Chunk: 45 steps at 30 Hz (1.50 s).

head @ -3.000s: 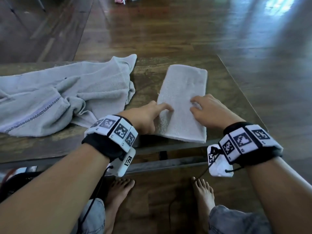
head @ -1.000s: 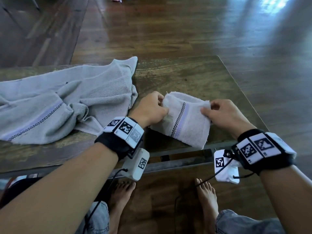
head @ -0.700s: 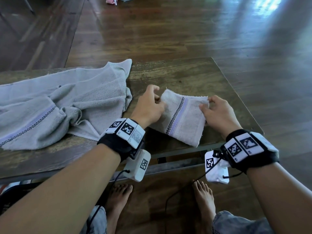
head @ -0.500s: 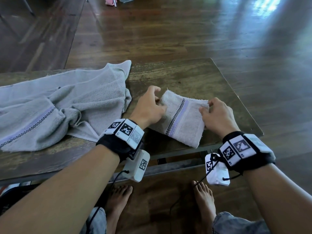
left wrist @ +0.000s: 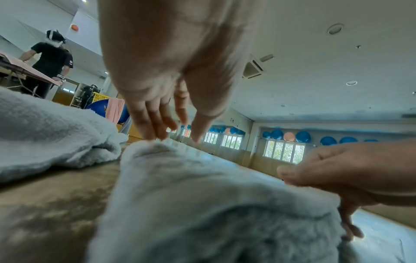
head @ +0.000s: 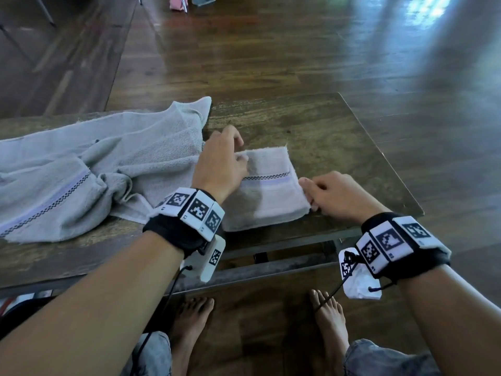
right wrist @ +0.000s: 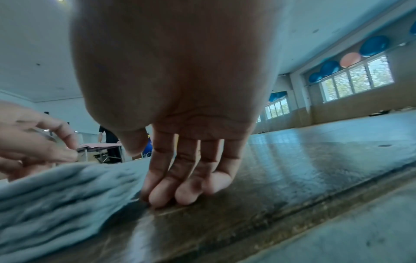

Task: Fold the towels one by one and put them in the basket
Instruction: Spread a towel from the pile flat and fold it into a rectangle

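Observation:
A small grey folded towel (head: pixel 267 191) with a checked stripe lies flat near the front edge of the wooden table (head: pixel 325 126). My left hand (head: pixel 225 161) is at its far left corner, and its straight fingertips (left wrist: pixel 155 137) press down on the folded towel (left wrist: pixel 213 204). My right hand (head: pixel 325 194) is at its right edge. Its thumb lies over the folded towel (right wrist: pixel 56 195) and its curled fingers (right wrist: pixel 171 194) touch the table against the towel's side. A larger grey towel (head: pixel 95 169) lies crumpled and unfolded to the left. No basket is visible.
The table's right corner (head: pixel 414 210) and front edge are close to my right hand. Bare feet (head: pixel 189 321) stand on the wooden floor below. Another person (left wrist: pixel 51 60) works at a far table. Blue and pink balls (left wrist: pixel 290 136) line the wall above the windows.
Three seconds ago the towel was a long strip. Both hands then held it folded and lifted, stripe running away from me. It now lies flat on the table with the stripe running across.

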Motion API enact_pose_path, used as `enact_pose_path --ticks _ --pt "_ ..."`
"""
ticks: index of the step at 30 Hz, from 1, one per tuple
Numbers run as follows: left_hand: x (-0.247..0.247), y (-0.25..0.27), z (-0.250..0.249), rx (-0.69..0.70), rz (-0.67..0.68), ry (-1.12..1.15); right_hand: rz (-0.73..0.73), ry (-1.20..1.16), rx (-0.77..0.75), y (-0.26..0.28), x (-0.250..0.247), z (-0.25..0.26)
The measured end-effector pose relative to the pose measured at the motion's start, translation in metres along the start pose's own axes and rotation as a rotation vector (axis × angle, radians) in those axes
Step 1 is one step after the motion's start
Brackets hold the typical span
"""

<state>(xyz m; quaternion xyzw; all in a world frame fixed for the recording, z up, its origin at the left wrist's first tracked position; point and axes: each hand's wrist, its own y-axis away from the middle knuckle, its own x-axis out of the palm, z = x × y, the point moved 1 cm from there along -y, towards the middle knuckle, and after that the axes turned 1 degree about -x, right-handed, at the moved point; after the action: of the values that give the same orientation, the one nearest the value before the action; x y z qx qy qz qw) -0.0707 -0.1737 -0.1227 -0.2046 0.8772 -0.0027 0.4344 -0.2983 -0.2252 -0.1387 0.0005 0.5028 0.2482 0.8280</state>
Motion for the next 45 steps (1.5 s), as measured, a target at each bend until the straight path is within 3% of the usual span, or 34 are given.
enact_pose_path --ticks 3,8,12,17,22,32,38,45 --pt "0.0 0.003 -0.002 -0.068 0.2 -0.016 0.015 -0.01 -0.076 -0.001 0.004 0.003" --pt "0.002 0.009 -0.007 0.087 0.307 0.005 0.076 -0.075 -0.16 0.0 0.004 0.007" --pt "0.002 0.016 -0.01 0.229 0.414 -0.093 -0.016 -0.028 -0.121 -0.002 0.004 0.008" --pt "0.007 0.026 -0.019 0.277 0.578 -0.167 -0.073 -0.13 -0.196 0.001 -0.002 0.012" --pt "0.008 0.022 -0.02 0.324 0.562 -0.088 -0.031 -0.113 -0.203 0.003 -0.002 0.014" --pt "0.007 0.019 -0.016 0.219 0.578 0.209 -0.014 -0.105 -0.171 0.003 -0.003 0.013" --pt "0.01 0.026 -0.025 0.197 0.446 0.43 0.059 -0.162 -0.168 -0.001 -0.001 0.008" --pt "0.023 0.035 -0.03 0.22 0.582 0.312 0.108 -0.331 0.018 -0.012 0.002 0.004"
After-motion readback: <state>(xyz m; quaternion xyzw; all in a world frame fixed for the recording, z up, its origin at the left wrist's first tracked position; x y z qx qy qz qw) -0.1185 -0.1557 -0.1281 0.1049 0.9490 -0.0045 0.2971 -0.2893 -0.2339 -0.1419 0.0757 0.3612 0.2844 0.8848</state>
